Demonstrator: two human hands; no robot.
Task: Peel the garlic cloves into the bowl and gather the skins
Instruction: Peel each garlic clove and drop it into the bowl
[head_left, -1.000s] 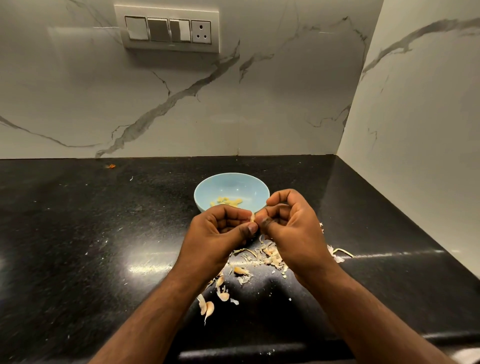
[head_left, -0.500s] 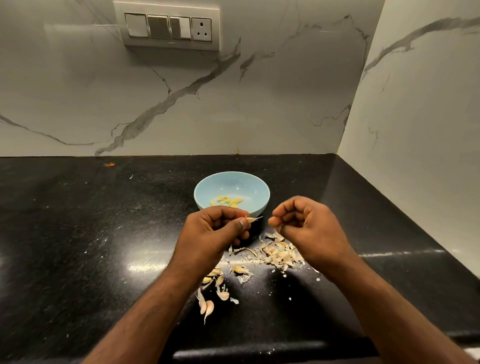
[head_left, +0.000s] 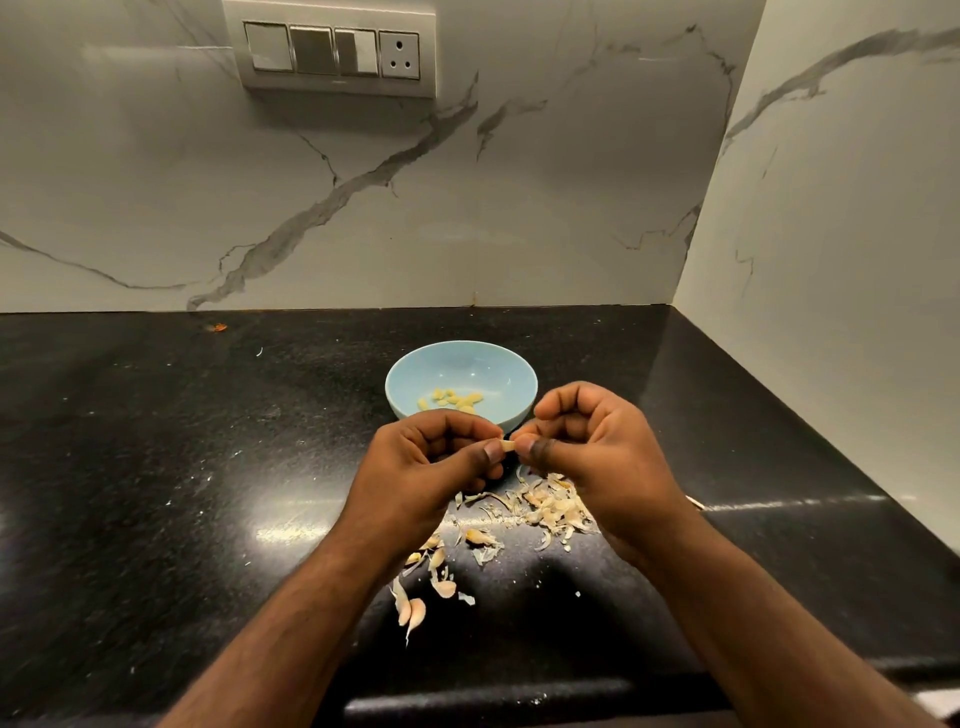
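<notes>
- Blue bowl (head_left: 461, 371) at the back of the dark surface (head_left: 156, 467), holding a small cluster of peeled yellow cloves (head_left: 451, 400).
- Left hand (head_left: 415, 467) curled, pinching a garlic clove (head_left: 507, 445) just in front of the bowl.
- Right hand (head_left: 597, 457) curled, thumb and fingertip pinching the same clove's end.
- Heap of skins (head_left: 550, 506) partly hidden under the right hand.
- Unpeeled cloves (head_left: 413, 610) near the left wrist.
- Most of the pinched clove hidden by fingers.

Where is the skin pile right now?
In the head view, the skin pile lies on the black counter, just under the right hand and nearer than the bowl.
</notes>
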